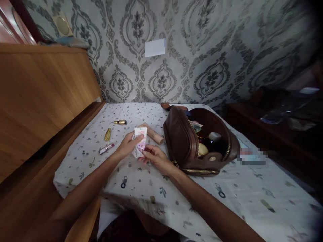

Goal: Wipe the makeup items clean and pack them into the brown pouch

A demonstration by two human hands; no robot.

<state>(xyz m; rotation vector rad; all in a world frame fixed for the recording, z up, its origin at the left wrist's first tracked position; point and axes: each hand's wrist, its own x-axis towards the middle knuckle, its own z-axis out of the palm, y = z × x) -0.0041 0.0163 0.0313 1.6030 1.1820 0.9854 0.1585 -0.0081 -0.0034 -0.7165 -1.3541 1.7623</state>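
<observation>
A white squeeze tube [141,144] with a pink and purple printed figure is held upright over the cloth, its flat end up. My left hand [127,145] grips its left side, thumb across the front. At the lower right, my right hand [154,157] pinches the tube near its bottom. Behind it lies a beige tube [154,135], partly covered. Left of my hands are a silver and purple lipstick [106,148], a gold tube [107,134] and a gold and black lipstick [120,122]. To the right stands a brown toiletry bag [181,141], unzipped, with bottles inside.
A white patterned cloth [83,158] covers the table. A wooden cabinet [47,90] rises along the left edge, and a papered wall [171,77] closes off the back. Right of the bag lies a blurred flat item [253,156]. A clear plastic bottle [285,107] is at the far right.
</observation>
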